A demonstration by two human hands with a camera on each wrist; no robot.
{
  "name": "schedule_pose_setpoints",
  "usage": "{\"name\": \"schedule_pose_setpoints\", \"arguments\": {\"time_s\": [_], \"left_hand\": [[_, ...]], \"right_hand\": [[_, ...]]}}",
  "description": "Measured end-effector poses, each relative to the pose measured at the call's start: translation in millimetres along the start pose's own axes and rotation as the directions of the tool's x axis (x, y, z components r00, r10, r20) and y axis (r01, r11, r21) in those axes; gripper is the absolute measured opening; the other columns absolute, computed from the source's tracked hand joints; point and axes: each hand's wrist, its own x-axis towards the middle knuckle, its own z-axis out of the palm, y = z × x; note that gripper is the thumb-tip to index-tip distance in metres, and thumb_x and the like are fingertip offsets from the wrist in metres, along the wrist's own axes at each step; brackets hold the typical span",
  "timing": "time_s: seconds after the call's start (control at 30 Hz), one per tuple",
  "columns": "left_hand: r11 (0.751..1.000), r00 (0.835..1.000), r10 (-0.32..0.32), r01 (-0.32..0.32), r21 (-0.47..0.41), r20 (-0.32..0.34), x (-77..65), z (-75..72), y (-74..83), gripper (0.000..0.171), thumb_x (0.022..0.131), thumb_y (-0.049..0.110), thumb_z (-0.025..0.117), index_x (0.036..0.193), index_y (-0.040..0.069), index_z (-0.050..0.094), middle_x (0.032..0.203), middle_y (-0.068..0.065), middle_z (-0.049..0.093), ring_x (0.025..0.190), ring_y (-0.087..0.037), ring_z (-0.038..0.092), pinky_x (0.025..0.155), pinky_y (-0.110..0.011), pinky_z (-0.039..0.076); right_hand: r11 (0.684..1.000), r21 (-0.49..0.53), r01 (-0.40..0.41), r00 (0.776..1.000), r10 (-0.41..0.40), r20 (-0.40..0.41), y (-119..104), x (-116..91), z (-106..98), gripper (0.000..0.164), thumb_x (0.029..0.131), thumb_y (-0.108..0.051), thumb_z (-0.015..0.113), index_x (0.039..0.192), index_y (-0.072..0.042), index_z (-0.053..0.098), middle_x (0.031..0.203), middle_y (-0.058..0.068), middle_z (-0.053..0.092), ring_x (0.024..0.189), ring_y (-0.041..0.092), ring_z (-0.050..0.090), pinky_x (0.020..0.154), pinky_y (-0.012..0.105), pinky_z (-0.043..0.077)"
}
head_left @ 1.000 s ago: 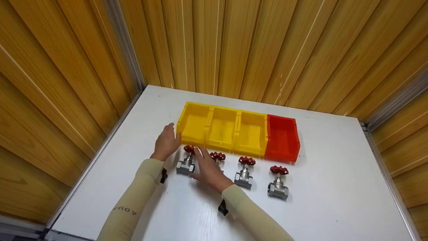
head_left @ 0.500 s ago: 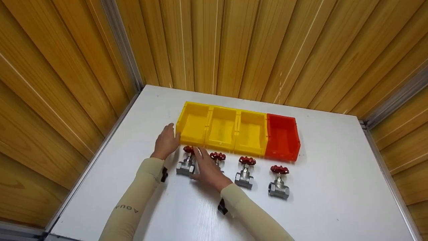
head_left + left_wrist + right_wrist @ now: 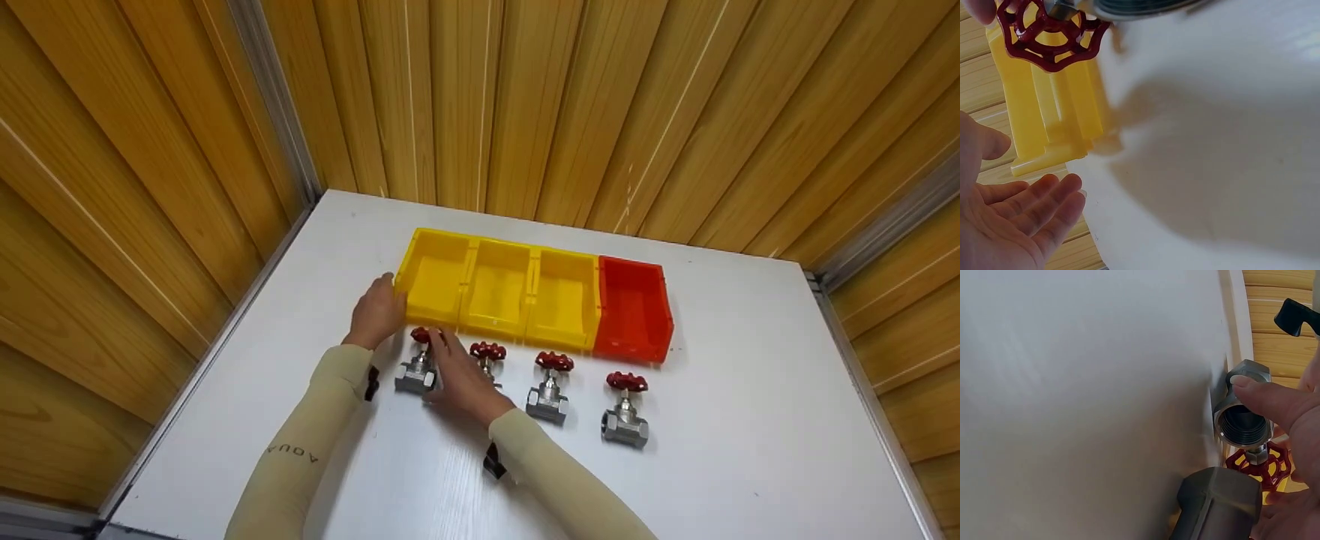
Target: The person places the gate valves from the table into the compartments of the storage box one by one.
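Observation:
Several steel gate valves with red handwheels lie in a row on the white table. My right hand [image 3: 466, 379] reaches over to the leftmost valve [image 3: 415, 377], fingers extended beside its handwheel. In the right wrist view the thumb lies across the valve body [image 3: 1249, 370]; whether it touches cannot be told. A fingertip in the left wrist view stands just off the handwheel [image 3: 1050, 66]. My left hand [image 3: 377, 313] is at the left side of the leftmost yellow bin [image 3: 427, 316], fingers loosely extended, holding nothing. The second valve [image 3: 487, 351] is partly hidden behind my right hand.
Two more yellow bins [image 3: 495, 323] and a red bin [image 3: 634, 351] stand joined in the row behind the valves. To the right lie a third valve [image 3: 549, 401] and a fourth [image 3: 625, 425]. Wood-panelled walls [image 3: 525, 112] enclose the table [image 3: 750, 420].
My right hand has shifted slightly left toward the leftmost valve. My left hand has edged a little closer to the yellow bin. Valves and bins stay where they were.

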Motion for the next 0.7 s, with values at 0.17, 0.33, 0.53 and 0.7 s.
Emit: {"name": "schedule_pose_setpoints", "arguments": {"time_s": [0.17,0.33,0.53,0.7], "left_hand": [[0.999,1.000,0.015,-0.015,0.033,-0.016,2.9,2.0,2.9,0.045,0.101,0.025,0.046,0.137,-0.002,0.042,0.122,-0.021,0.058,0.108,-0.036,0.060,0.097,-0.050,0.047],[0.999,0.999,0.029,-0.028,0.043,-0.020,5.2,2.1,4.6,0.039,0.101,0.024,0.046,0.130,-0.002,0.046,0.114,-0.020,0.060,0.099,-0.034,0.061,0.091,-0.049,0.049],[0.998,1.000,0.019,-0.019,0.064,-0.006,9.3,2.7,2.8,0.038,0.101,0.025,0.046,0.130,-0.001,0.046,0.111,-0.020,0.061,0.095,-0.032,0.062,0.089,-0.048,0.050],[0.997,1.000,-0.006,0.005,0.078,0.013,10.9,3.5,1.4,0.036,0.101,0.026,0.045,0.126,0.000,0.047,0.106,-0.019,0.062,0.088,-0.030,0.060,0.086,-0.046,0.051]], "right_hand": [[0.979,0.183,-0.091,0.996,0.088,0.026,-1.4,4.2,0.0,0.080,0.095,-0.028,0.061,0.155,-0.032,0.008,0.164,-0.005,0.008,0.149,0.021,0.017,0.118,0.048,0.023],[0.934,0.318,-0.162,0.986,0.164,0.021,-2.5,7.3,2.1,0.073,0.097,-0.039,0.054,0.154,-0.036,0.010,0.163,-0.009,0.012,0.148,0.021,0.021,0.118,0.049,0.021],[0.954,0.272,-0.127,0.992,0.128,0.015,-3.1,7.6,3.1,0.082,0.093,-0.035,0.062,0.155,-0.034,0.008,0.164,-0.005,0.010,0.149,0.023,0.018,0.118,0.048,0.020],[0.947,0.283,-0.151,0.988,0.152,0.017,-5.5,8.8,4.5,0.079,0.095,-0.033,0.059,0.155,-0.033,0.007,0.164,-0.004,0.011,0.148,0.025,0.019,0.119,0.046,0.019]]}}
